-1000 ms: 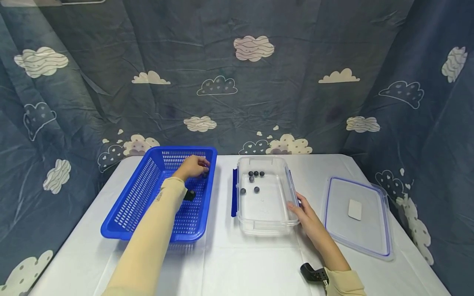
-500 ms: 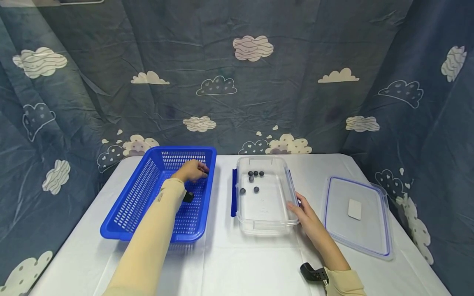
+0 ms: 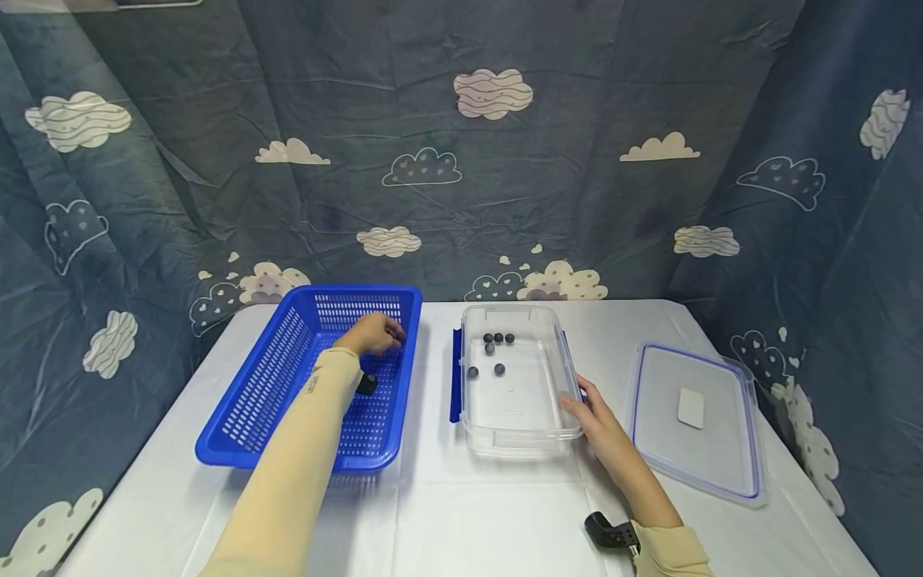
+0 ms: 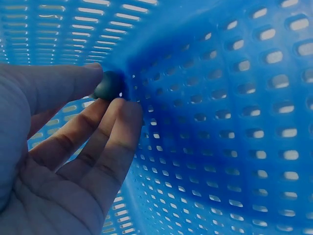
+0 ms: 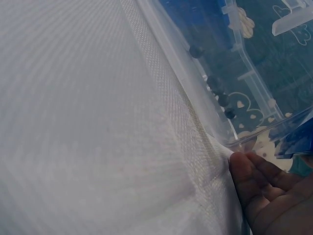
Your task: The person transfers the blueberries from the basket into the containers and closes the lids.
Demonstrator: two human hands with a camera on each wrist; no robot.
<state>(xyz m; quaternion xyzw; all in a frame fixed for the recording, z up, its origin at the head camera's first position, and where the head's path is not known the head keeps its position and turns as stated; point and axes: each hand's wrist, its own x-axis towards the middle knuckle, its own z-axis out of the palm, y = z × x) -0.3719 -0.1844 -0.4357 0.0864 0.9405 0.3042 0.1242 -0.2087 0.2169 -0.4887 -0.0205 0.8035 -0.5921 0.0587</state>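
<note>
Head view: a white cloth (image 3: 469,521) covers the table; a blue basket (image 3: 368,462) stands on the person's left, a clear box (image 3: 505,437) in the middle, and a clear lid (image 3: 659,417) with a blue edge lies flat on the right, a white patch (image 3: 691,409) on it. Six dark balls (image 3: 500,369) sit on the box floor, four grouped toward the far end, two nearer the middle. The left hand (image 3: 375,331) is down inside the basket by its far right corner; the right hand (image 3: 598,425) holds the box by its right wall. I put the work at partway: six balls in the box, at least one in the basket, lid off and lying apart. Whether the left forearm hides more balls, I cannot tell from here. Left wrist view: one dark ball (image 4: 110,85) is pinched between thumb and fingertips, the remaining fingers gently bent, close to the perforated basket wall; it has not been brought to the box. Right wrist view: the thumb and bent fingers close on the box at its edge, just above the cloth, with several of the boxed balls showing through the plastic.
</note>
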